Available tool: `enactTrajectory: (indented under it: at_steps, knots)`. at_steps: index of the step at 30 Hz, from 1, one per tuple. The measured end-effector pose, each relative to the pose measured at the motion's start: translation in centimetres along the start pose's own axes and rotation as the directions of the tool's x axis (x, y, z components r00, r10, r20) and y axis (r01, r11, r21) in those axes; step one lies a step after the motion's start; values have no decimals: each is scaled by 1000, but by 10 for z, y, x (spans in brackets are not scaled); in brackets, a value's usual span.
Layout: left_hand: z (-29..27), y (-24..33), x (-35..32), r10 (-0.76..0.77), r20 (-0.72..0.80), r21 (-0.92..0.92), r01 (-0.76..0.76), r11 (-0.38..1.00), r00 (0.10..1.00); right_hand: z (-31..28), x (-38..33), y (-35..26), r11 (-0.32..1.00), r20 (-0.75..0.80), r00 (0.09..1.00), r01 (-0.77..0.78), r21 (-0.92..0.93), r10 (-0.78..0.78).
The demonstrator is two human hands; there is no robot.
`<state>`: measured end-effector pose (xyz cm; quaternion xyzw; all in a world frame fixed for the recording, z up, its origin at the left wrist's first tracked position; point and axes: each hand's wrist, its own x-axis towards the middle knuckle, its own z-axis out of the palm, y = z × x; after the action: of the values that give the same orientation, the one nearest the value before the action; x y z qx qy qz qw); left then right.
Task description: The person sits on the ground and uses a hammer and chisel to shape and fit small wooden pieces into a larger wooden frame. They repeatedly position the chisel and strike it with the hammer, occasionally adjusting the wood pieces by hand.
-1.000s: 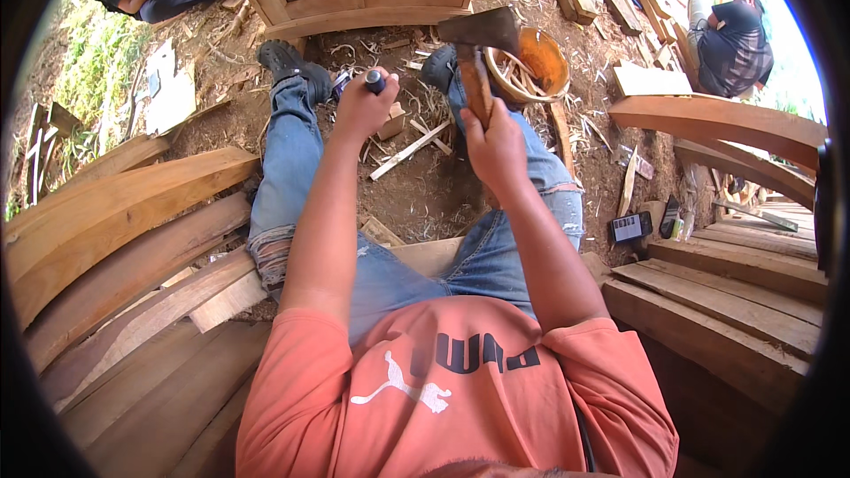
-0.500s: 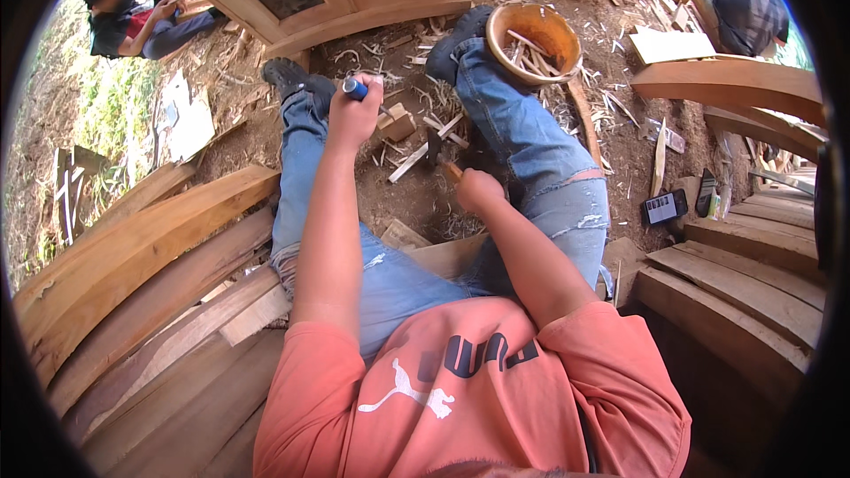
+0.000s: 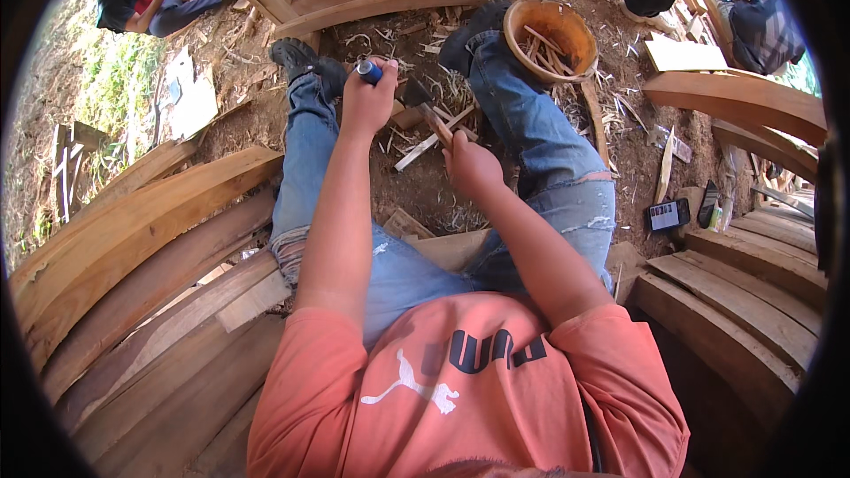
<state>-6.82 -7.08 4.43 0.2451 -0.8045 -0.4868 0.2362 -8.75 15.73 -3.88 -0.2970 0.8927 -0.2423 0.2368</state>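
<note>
My left hand is closed round a blue-handled tool, whose end sticks up from the fist; its lower part is hidden. A small wooden block lies on the ground beside that hand, partly covered. My right hand grips the wooden handle of a tool with a dark metal head; whether hammer or hatchet I cannot tell. That head is over the block, close to my left hand. Pale wood strips lie crossed just below it, between my legs.
An orange-brown bucket of wood offcuts stands by my right foot. A panelled wooden frame rises ahead. Curved timbers lie left, planks right. A phone is near the right planks. Other people are at the far left and right.
My right hand has raised the dark-headed tool up and left, toward the block and my left hand. The left hand has shifted slightly right. Another person's legs have appeared at the far right.
</note>
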Motion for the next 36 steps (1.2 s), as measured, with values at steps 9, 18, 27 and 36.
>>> enactTrajectory:
  at_steps: [9, 18, 27, 36]
  knots:
    - [-15, -21, -32, -62, -159, -193, 31, 981, 985, -5, -1, -27, 995, 25, 999, -41, -92, 43]
    - [-7, 16, -32, -25, -184, 75, 40, 996, 983, -14, 4, -36, 990, 102, 992, -56, -126, 69]
    - [15, -4, -19, -174, -166, -353, 107, 930, 971, -8, 7, -32, 994, 95, 994, -46, -98, 56]
    - [12, -5, -14, -136, -165, -190, 103, 976, 977, -5, 4, 7, 893, 64, 991, -131, 431, 115]
